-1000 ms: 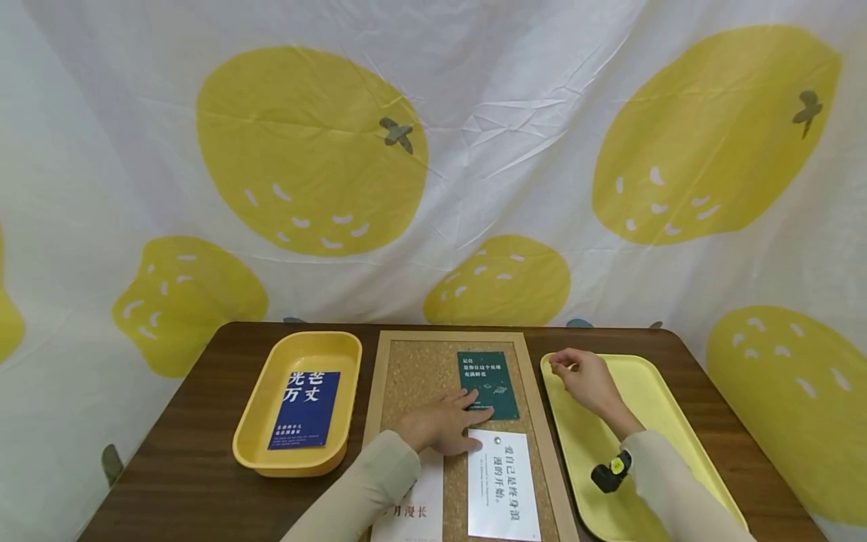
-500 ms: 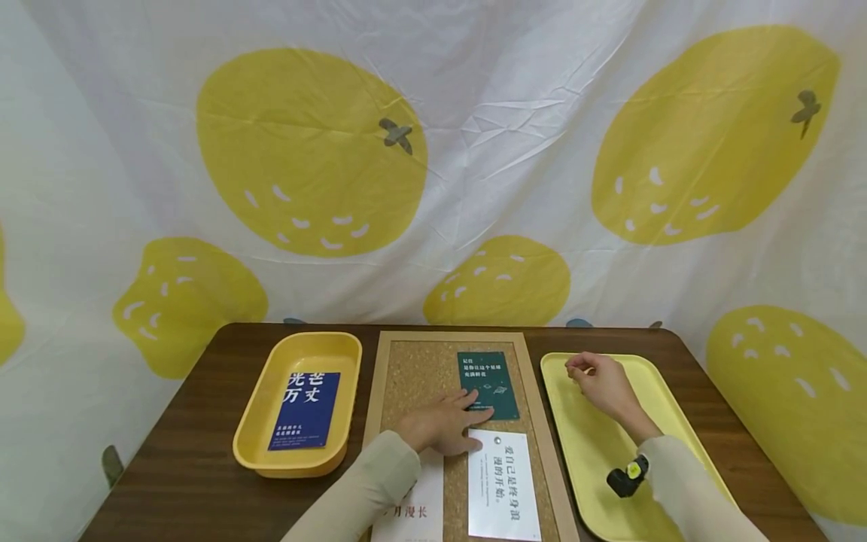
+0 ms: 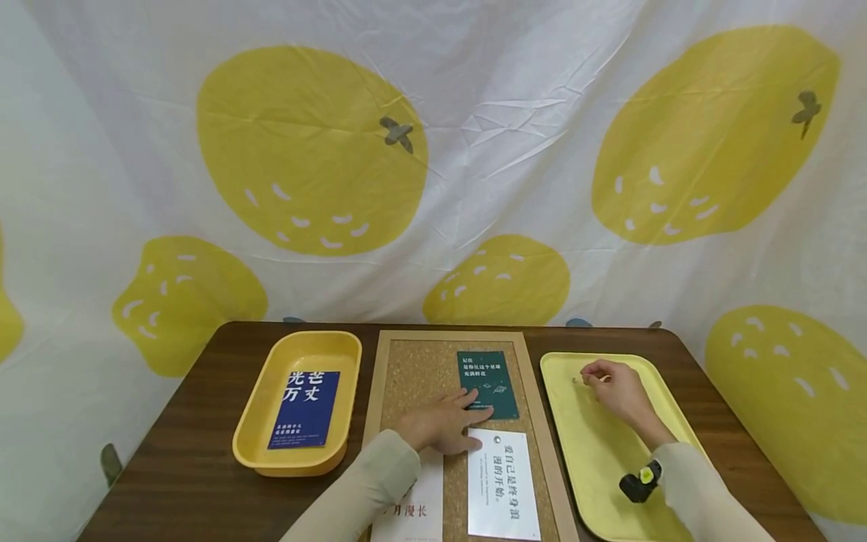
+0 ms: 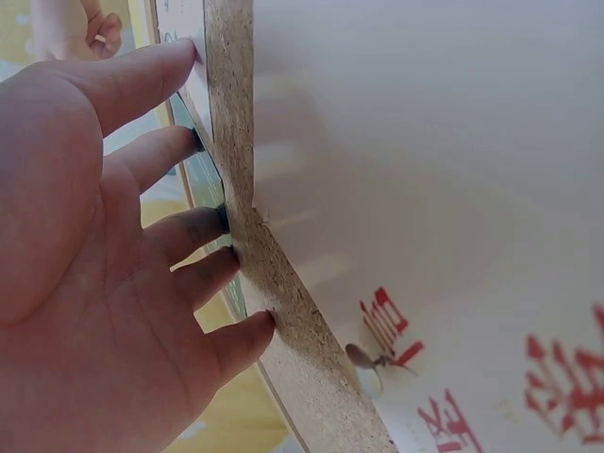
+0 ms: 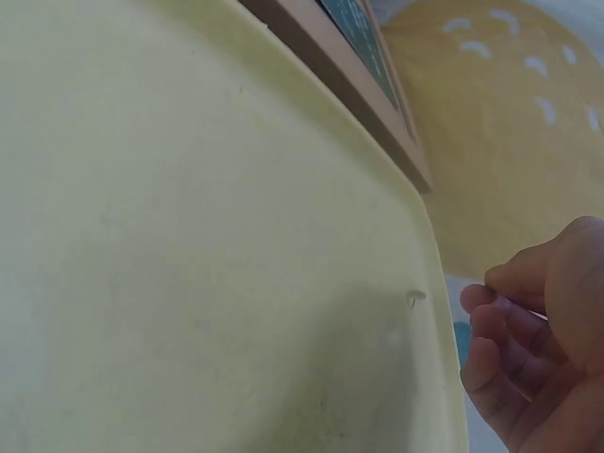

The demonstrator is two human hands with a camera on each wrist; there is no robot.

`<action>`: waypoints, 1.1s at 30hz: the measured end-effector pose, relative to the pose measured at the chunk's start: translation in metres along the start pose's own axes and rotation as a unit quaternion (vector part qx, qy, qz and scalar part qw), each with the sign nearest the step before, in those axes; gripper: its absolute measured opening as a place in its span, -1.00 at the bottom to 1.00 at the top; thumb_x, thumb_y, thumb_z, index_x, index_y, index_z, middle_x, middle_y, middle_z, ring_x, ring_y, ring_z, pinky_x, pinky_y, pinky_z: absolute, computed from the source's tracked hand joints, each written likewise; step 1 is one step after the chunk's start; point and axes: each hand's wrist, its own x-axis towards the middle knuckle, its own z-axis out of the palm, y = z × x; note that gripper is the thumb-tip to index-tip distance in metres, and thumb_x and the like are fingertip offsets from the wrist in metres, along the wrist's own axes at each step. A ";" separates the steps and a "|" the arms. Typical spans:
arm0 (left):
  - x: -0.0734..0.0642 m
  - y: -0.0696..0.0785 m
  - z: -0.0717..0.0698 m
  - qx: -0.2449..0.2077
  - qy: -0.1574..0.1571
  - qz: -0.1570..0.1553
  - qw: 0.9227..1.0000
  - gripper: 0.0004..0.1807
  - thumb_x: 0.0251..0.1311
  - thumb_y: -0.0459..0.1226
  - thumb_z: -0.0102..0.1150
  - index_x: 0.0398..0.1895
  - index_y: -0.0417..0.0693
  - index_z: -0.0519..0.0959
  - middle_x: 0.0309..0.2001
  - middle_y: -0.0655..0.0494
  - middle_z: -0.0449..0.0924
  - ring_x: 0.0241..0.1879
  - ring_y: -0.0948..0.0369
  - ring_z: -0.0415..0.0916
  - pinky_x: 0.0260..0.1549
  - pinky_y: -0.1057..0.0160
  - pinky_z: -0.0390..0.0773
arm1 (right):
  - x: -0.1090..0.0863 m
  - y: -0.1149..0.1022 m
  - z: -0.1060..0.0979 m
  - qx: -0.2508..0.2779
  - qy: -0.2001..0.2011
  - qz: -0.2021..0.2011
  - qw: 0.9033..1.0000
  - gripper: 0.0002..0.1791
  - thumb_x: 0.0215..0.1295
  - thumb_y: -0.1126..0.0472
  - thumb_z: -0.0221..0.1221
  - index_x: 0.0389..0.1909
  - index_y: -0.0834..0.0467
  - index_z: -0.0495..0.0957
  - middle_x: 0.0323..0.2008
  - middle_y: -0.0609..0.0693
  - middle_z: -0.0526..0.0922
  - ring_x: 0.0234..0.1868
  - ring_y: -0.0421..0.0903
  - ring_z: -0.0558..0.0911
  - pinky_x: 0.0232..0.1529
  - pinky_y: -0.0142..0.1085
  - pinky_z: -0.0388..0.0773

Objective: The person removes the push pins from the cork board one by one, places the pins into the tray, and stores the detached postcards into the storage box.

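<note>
L hand spread on corkboard; R hand curled, thumb by index, can't tell if pinching.
Tiny translucent pin-like bit on yellow tray, beside R fingertips; dk-green card w/ white txt partly under L fingers.

High head view, forward and down; close wrist views; cork board in head and left wrist.

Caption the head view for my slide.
Left hand spread on the corkboard, right hand over the yellow tray.
</note>
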 end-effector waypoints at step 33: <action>0.003 -0.001 0.002 -0.007 0.001 -0.004 1.000 -0.32 0.34 0.16 0.05 0.51 0.56 0.13 0.59 0.24 -0.11 0.58 0.20 -0.20 0.51 0.02 -0.06 | -0.010 0.025 0.008 -0.017 -0.018 0.035 0.999 -0.87 0.34 0.34 0.16 -0.24 0.27 0.68 -0.32 0.10 0.72 -0.37 -0.11 0.56 -0.45 -0.33 0.46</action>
